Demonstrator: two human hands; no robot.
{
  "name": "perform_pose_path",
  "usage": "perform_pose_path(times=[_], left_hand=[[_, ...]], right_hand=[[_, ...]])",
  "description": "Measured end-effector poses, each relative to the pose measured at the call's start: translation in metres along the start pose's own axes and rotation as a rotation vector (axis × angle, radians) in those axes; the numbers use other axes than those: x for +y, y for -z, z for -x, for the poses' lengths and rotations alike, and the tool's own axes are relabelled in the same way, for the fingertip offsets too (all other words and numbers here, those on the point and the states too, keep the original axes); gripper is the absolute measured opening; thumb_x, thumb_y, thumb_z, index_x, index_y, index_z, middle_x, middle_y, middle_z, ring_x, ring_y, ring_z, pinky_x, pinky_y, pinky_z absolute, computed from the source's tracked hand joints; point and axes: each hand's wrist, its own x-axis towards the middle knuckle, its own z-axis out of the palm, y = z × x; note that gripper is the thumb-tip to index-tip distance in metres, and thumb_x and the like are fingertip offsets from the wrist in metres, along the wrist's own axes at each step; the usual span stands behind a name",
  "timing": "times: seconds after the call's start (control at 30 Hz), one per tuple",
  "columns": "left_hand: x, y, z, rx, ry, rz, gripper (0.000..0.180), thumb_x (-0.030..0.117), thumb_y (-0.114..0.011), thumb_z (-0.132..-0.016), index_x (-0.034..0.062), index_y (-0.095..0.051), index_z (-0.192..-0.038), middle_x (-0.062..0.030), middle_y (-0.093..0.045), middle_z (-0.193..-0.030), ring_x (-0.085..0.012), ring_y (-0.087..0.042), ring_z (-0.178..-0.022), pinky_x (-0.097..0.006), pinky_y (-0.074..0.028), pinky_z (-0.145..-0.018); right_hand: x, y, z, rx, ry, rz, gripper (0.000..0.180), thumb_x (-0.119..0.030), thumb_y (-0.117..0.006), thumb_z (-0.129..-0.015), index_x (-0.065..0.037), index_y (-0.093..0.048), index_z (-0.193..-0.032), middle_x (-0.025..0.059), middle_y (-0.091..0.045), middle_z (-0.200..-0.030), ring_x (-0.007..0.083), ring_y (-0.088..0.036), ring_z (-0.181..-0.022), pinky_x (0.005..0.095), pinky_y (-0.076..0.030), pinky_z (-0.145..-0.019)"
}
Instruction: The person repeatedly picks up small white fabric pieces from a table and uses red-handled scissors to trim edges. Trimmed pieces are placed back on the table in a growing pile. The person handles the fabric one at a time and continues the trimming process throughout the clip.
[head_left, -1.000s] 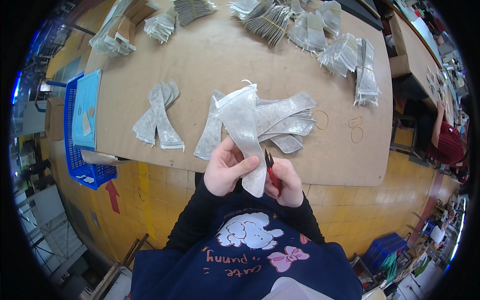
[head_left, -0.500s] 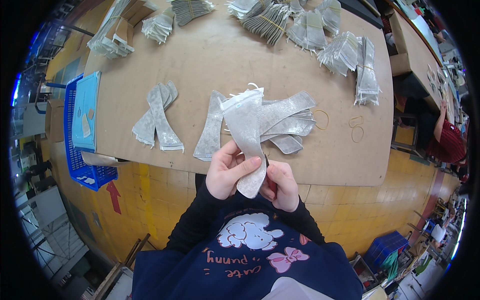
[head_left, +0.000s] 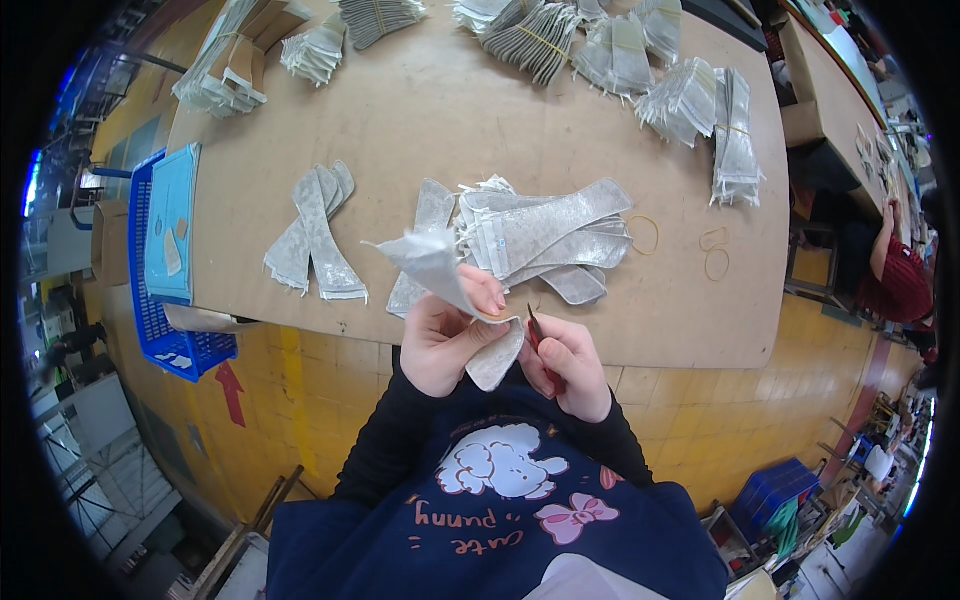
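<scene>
My left hand point(head_left: 446, 340) grips a long grey fabric piece point(head_left: 432, 265) near its lower end, and the strip leans up and to the left. My right hand point(head_left: 568, 366) is closed around small red-handled snips point(head_left: 535, 330), whose tip touches the piece's edge beside my left fingers. Just beyond my hands, a pile of similar grey pieces point(head_left: 540, 240) lies fanned on the brown table point(head_left: 420, 110). A smaller crossed stack of the pieces point(head_left: 315, 235) rests to the left.
Bundles of grey pieces point(head_left: 690, 100) line the table's far edge. Rubber bands point(head_left: 712, 252) lie to the right. A blue crate point(head_left: 160, 270) stands at the table's left end. Another person in a red top point(head_left: 895, 280) sits at the far right.
The held piece has swung from standing upright over the pile to leaning left. Both hands stay close together at the table's near edge.
</scene>
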Motion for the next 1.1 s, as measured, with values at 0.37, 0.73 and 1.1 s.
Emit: perform_pose_path(times=[0.37, 0.73, 1.1], left_hand=[[-0.005, 0.013, 0.004, -0.124, -0.074, 0.023, 0.018, -0.002, -0.073, -0.074, 0.0045, -0.057, -0.079, -0.0121, -0.049, -0.094, -0.0203, -0.060, -0.079, -0.028, -0.051, -0.071], [-0.006, 0.003, 0.011, -0.062, -0.273, -0.165, 0.018, 0.000, -0.075, -0.070, 0.0058, -0.059, -0.075, -0.0102, -0.054, -0.092, -0.0175, -0.057, -0.083, -0.029, -0.048, -0.072], [-0.010, 0.002, 0.013, -0.072, -0.315, -0.115, 0.018, -0.002, -0.073, -0.073, 0.0054, -0.058, -0.080, -0.0099, -0.053, -0.091, -0.0170, -0.057, -0.082, -0.027, -0.049, -0.071]], right_hand=[[-0.014, -0.008, 0.010, 0.089, 0.048, 0.417, 0.026, -0.023, -0.061, -0.087, 0.002, -0.057, -0.092, 0.0028, -0.045, -0.057, 0.0088, -0.039, -0.051, 0.0255, -0.031, -0.048], [-0.016, -0.017, 0.013, 0.135, 0.190, 0.575, 0.019, -0.017, -0.063, -0.085, 0.000, -0.057, -0.089, 0.0054, -0.046, -0.054, 0.0110, -0.043, -0.048, 0.0261, -0.033, -0.047], [-0.007, -0.016, 0.015, 0.164, 0.144, 0.357, 0.017, -0.016, -0.058, -0.089, 0.001, -0.054, -0.088, 0.0007, -0.046, -0.057, 0.0060, -0.038, -0.047, 0.0233, -0.028, -0.045]])
